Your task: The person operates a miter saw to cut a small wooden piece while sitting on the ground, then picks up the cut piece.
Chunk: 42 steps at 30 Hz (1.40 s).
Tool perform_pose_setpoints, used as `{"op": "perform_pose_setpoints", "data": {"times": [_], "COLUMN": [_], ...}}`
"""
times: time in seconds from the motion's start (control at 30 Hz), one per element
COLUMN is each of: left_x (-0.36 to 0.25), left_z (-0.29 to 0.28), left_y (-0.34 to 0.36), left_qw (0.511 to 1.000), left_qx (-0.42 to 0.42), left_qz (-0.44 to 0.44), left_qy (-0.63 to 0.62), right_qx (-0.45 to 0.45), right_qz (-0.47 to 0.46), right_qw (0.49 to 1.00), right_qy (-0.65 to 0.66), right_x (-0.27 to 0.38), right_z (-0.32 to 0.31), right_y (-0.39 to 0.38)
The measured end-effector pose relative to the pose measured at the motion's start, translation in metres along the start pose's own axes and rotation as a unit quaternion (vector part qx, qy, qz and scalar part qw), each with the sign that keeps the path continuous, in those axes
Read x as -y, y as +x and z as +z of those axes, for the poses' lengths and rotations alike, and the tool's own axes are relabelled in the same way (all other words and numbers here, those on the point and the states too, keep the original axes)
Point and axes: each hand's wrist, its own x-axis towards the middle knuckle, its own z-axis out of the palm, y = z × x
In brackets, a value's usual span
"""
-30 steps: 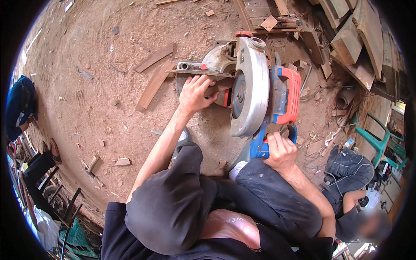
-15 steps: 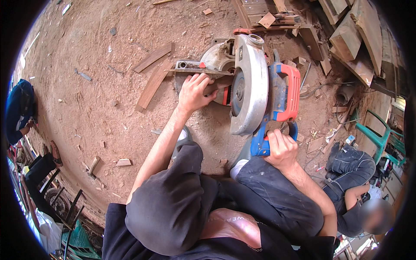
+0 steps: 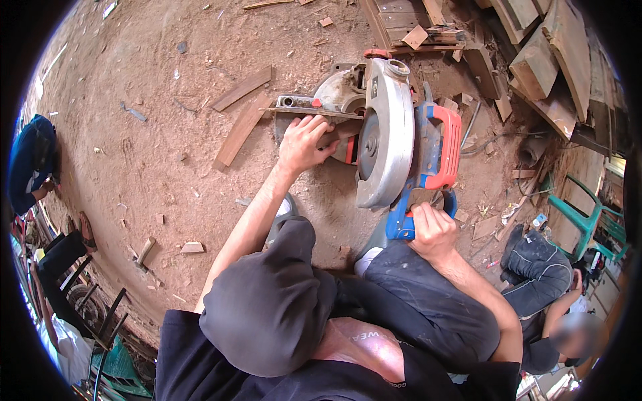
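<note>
Left hand (image 3: 303, 145), gripping wood (image 3: 345, 127), could be cut by the three-o'clock blade (image 3: 367, 160) should wood slip, right hand (image 3: 433, 231) clamped on handle (image 3: 399, 224).

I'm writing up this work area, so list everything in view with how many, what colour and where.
Saw: one, silver, blue and red, upper centre
Wood piece: one, dark brown, on the saw by the left hand
Planks: two, brown, on the ground left of the saw
Scraps: many, brown, scattered
Lumber: many, brown, upper right
Tube: one, brownish, right
Chair: one, green, right
People: two, one in blue far left, one in dark clothes lower right
Bag: one, white, lower left
Rim clutter: uncountable, mixed colours, too small to tell
Left hand: one, bare, at the wood piece
Right hand: one, bare, on the saw's blue handle
</note>
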Motion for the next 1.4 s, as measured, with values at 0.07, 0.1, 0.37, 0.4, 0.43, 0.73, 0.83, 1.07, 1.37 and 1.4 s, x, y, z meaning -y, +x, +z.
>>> {"op": "perform_pose_setpoints", "data": {"times": [0.07, 0.1, 0.37, 0.4, 0.43, 0.73, 0.83, 1.07, 1.37, 1.4], "left_x": [-0.0007, -0.0011, -0.0022, -0.0018, -0.0017, -0.0002, -0.0012, -0.0016, -0.0025, -0.0028], "left_z": [0.0002, -0.0001, -0.0004, -0.0004, -0.0002, 0.0011, 0.0013, 0.0010, 0.0018, 0.0020], "left_y": [0.0000, 0.0000, -0.0004, -0.0001, 0.0002, -0.0024, -0.0023, -0.0019, -0.0013, -0.0010], "left_qw": [1.000, 1.000, 1.000, 1.000, 1.000, 1.000, 1.000, 1.000, 1.000, 1.000], "left_qx": [-0.003, -0.004, -0.001, -0.001, -0.002, 0.002, -0.006, -0.014, -0.009, -0.009], "left_qz": [0.001, 0.002, -0.004, -0.005, -0.003, -0.010, -0.010, -0.007, -0.008, -0.007], "left_qy": [0.000, 0.001, -0.002, -0.001, -0.002, -0.011, -0.017, -0.015, -0.012, -0.015], "right_qx": [-0.002, -0.005, -0.007, -0.007, -0.006, 0.001, 0.028, -0.001, -0.005, -0.007], "right_qz": [0.001, 0.001, 0.000, -0.001, -0.002, -0.003, -0.002, -0.010, -0.015, -0.014], "right_qw": [1.000, 1.000, 1.000, 1.000, 1.000, 1.000, 1.000, 1.000, 1.000, 1.000], "right_qy": [-0.001, -0.001, -0.003, -0.005, -0.007, -0.009, 0.003, -0.017, -0.020, -0.021], "right_x": [0.0008, 0.0017, 0.0018, 0.0008, 0.0002, 0.0007, -0.0004, 0.0010, 0.0009, 0.0007], "right_z": [0.0009, 0.0006, 0.0014, 0.0031, 0.0040, 0.0058, 0.0057, 0.0056, 0.0080, 0.0086], "right_y": [-0.0006, 0.0000, -0.0012, -0.0026, -0.0033, -0.0042, -0.0088, -0.0021, -0.0024, -0.0033]}}
